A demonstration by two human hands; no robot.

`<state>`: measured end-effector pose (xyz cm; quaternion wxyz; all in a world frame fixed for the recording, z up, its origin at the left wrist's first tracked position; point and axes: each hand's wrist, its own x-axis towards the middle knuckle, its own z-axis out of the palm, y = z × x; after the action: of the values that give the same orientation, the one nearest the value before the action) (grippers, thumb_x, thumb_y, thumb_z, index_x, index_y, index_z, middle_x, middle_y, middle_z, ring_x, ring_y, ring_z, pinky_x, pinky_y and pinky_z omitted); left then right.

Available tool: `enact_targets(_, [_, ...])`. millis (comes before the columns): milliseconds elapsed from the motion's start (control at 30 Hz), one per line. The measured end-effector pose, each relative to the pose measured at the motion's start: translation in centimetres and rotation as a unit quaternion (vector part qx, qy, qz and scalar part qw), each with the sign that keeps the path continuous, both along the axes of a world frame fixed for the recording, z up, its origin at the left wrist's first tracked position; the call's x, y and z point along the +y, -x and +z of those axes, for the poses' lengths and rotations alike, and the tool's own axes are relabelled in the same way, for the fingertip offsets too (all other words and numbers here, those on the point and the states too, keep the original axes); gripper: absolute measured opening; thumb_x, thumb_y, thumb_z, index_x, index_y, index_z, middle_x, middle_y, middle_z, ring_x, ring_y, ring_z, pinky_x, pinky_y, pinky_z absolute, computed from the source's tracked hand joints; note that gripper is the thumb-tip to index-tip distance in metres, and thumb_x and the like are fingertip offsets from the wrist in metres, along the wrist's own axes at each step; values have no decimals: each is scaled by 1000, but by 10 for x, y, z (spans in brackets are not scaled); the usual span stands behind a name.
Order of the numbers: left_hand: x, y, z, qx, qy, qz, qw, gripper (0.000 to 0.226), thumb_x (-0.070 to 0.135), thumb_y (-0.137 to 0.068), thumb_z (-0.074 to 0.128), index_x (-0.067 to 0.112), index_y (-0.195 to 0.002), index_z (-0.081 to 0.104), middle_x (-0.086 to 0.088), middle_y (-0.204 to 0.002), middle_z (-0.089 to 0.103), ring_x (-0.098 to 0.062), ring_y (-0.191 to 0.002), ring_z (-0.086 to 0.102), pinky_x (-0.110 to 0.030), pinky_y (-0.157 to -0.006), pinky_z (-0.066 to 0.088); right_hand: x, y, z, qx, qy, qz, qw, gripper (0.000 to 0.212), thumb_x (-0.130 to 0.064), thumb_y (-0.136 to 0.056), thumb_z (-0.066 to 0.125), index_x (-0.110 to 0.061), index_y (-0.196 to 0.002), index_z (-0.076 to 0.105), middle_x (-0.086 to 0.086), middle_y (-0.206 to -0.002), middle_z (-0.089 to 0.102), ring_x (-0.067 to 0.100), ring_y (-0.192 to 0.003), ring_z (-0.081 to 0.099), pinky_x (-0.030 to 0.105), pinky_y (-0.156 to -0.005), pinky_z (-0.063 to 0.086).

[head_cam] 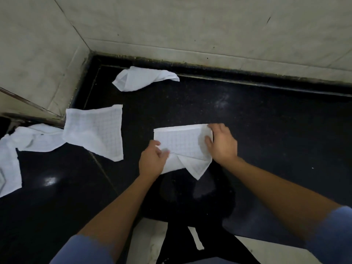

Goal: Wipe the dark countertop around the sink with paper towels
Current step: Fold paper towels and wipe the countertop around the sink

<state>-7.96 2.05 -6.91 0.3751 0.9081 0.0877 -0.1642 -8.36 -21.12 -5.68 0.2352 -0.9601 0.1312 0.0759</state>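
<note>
On the dark desk (266,130), a folded paper towel (182,143) lies near the front edge, about midway along it. The left hand (152,161) pinches its left side with curled fingers; the right hand (222,143) grips its right edge, thumb on top. A crumpled towel (144,79) sits by the back edge near the left corner, under the tiled wall (209,25). A flat towel (95,130) and a rumpled one (38,138) crowd the left side. Right of the hands, bare desk runs to the back edge.
</note>
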Motion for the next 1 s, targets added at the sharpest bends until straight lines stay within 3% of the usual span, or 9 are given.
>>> enact_targets(100, [5, 26, -4, -14, -111, -152, 982, 55, 36, -78, 71, 22, -126, 49, 3, -111, 56, -17, -101, 53, -36, -86, 46, 17, 45, -1, 16, -6, 147, 989, 36, -41, -89, 58, -23, -120, 55, -4, -116, 55, 17, -109, 51, 34, -77, 50])
enact_targets(200, [11, 37, -8, 15, -151, -150, 977, 34, 30, -81, 67, 19, -111, 55, 0, -103, 60, -20, -95, 55, -34, -77, 45, 35, 75, -19, 52, 48, 219, 973, 50, -54, -78, 66, -22, -115, 58, -3, -109, 56, 18, -100, 53, 33, -65, 52])
enact_targets(367, [14, 45, -5, -73, -146, -186, 969, 11, 15, -79, 67, 14, -75, 57, 1, -78, 57, -17, -76, 53, -28, -59, 39, 34, 76, -37, -63, 127, 230, 963, 16, -18, -65, 73, -17, -77, 63, -1, -75, 57, 19, -67, 56, 29, -45, 43])
enact_targets(433, [22, 54, -4, -147, -136, -230, 952, 17, 5, -69, 73, 13, -71, 59, 1, -76, 56, -17, -71, 51, -30, -54, 43, 21, 78, -34, -103, 134, 250, 953, 6, -15, -70, 62, -17, -76, 63, -1, -76, 58, 19, -67, 55, 30, -47, 43])
enact_targets(567, [41, 80, -12, -205, -133, -295, 924, 27, -3, -56, 76, 13, -73, 62, 1, -75, 57, -17, -69, 51, -26, -60, 40, -7, 100, -29, -113, 152, 304, 934, 20, -15, -72, 46, -19, -81, 63, -1, -80, 59, 21, -70, 56, 31, -52, 42])
enact_targets(733, [51, 111, -26, -142, -163, -360, 908, 30, 4, -51, 80, 20, -71, 65, 6, -70, 56, -13, -66, 48, -23, -60, 30, -20, 129, -34, -11, 188, 310, 932, 29, -14, -54, 74, -19, -80, 61, 1, -77, 58, 24, -69, 57, 33, -55, 43])
enact_targets(833, [49, 119, -25, -129, -147, -358, 913, 7, 23, -73, 71, 22, -71, 64, 9, -72, 54, -10, -69, 49, -22, -58, 38, -7, 130, -25, 10, 173, 291, 941, 28, -36, -62, 64, -21, -85, 60, -1, -88, 58, 23, -80, 57, 36, -64, 45])
enact_targets(933, [44, 118, -11, -90, -83, -282, 951, 30, 40, -91, 45, 20, -77, 63, 11, -78, 52, -5, -76, 48, -19, -60, 41, 21, 125, -15, 4, 148, 302, 942, 47, -59, -64, 53, -25, -97, 62, -3, -99, 59, 20, -89, 56, 39, -73, 47])
enact_targets(1000, [43, 112, -3, -69, -46, -244, 966, 31, 40, -93, 45, 19, -79, 62, 11, -82, 50, -3, -79, 47, -16, -62, 40, 39, 124, -17, 11, 139, 332, 933, 43, -55, -67, 55, -24, -96, 62, -2, -95, 60, 21, -86, 56, 39, -73, 47])
